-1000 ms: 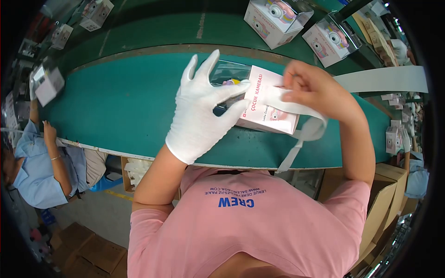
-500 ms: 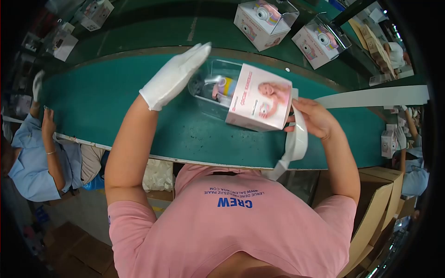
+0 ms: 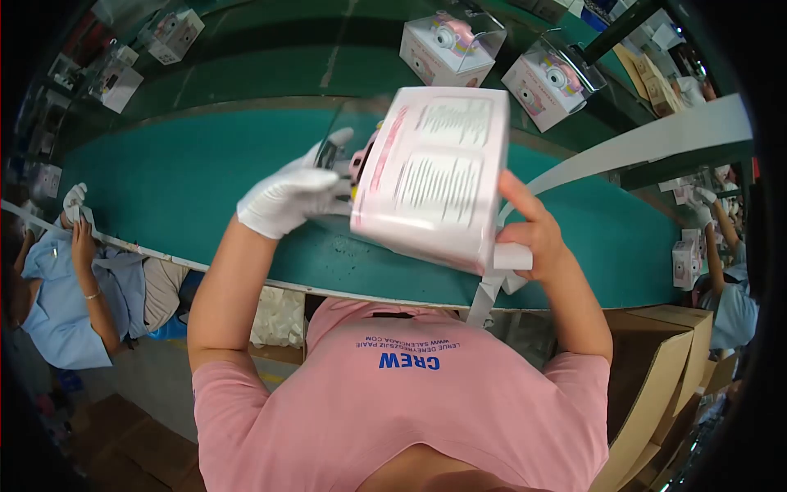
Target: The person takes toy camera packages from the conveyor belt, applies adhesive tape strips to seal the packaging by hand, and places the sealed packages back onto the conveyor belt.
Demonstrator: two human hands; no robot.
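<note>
The camera box is raised over the green table, its white-and-pink back panel with printed text facing up and slightly blurred. My gloved left hand grips its clear plastic end, through which part of a pink and yellow toy camera shows. At the box's opposite end is my bare right hand. Its index finger reaches along the box edge, while the other fingers curl round a white paper-like strip that hangs down towards my lap.
Packed camera boxes stand on the green shelf beyond the table. A long white band stretches off to the right. Open cardboard cartons are at my right side. Co-workers in blue work at both sides.
My left hand has come down from beside the box and taken its clear end. The box has been lifted and turned, so the printed text panel now faces up instead of the picture side.
</note>
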